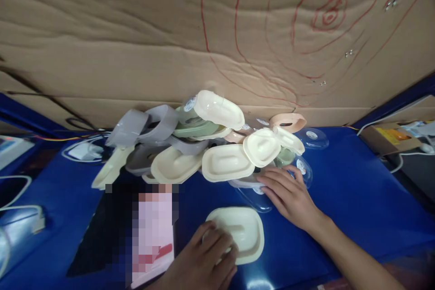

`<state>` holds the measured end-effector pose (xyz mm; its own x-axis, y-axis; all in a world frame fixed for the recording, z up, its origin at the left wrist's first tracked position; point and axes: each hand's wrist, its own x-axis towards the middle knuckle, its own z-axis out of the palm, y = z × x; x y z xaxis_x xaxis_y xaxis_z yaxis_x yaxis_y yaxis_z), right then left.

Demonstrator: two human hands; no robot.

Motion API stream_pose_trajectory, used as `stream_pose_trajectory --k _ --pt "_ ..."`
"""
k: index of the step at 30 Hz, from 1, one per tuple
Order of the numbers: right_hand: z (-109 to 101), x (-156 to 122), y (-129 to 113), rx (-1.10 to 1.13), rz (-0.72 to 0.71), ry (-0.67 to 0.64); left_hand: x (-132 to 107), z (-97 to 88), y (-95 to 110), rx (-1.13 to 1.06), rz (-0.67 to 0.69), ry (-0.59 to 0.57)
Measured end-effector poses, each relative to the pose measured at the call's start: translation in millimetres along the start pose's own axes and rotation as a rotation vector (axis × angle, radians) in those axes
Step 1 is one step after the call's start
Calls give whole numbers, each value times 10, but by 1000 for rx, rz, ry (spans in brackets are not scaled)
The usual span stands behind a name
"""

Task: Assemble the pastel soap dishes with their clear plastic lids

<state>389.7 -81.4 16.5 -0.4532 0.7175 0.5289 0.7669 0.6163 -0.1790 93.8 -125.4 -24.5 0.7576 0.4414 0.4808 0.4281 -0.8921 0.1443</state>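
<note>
A cream oval plastic dish (pixel 253 235) with a raised ridge in its middle lies on the blue table in front of me. My left hand (pixel 217 253) is over its left side, fingers curled around that edge and slightly blurred. At the right front of a pile, my right hand (pixel 288 195) reaches in with fingers stretched out. Its fingertips touch a pale grey rimmed piece (pixel 243 182) and partly hide it. Below that piece rests a clear plastic cover (pixel 254 200). Another cream dish (pixel 227 163) and a smaller cream piece (pixel 261 147) sit just behind.
Grey shells (pixel 158 122), a green piece (pixel 197 128) and a peach ring (pixel 288 122) are heaped against the cardboard wall (pixel 136 31). A pixelated pink-screened object (pixel 156 231) lies left on the blue table (pixel 356 199). Cables (pixel 37 210) and a cardboard box (pixel 390 140) flank it.
</note>
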Motion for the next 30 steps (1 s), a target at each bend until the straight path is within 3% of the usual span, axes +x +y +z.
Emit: stream_pose_trajectory --k 5,10,14,19,25,30 --pt "-142 -44 -116 113 -61 -25 -2 -93 -32 -31 -41 52" --pt "-169 -32 -366 135 -264 -70 30 -241 -73 -28 -29 150" --pt "-99 -18 -520 161 -381 -144 36 -227 -111 -33 -53 89" --pt "14 -73 -558 161 -398 -225 16 -208 -118 -12 -10 -27" --pt "86 -105 -551 162 -387 -317 8 -237 -96 12 44 -4" --pt "92 -98 -568 128 -409 -284 8 -219 -78 34 22 5"
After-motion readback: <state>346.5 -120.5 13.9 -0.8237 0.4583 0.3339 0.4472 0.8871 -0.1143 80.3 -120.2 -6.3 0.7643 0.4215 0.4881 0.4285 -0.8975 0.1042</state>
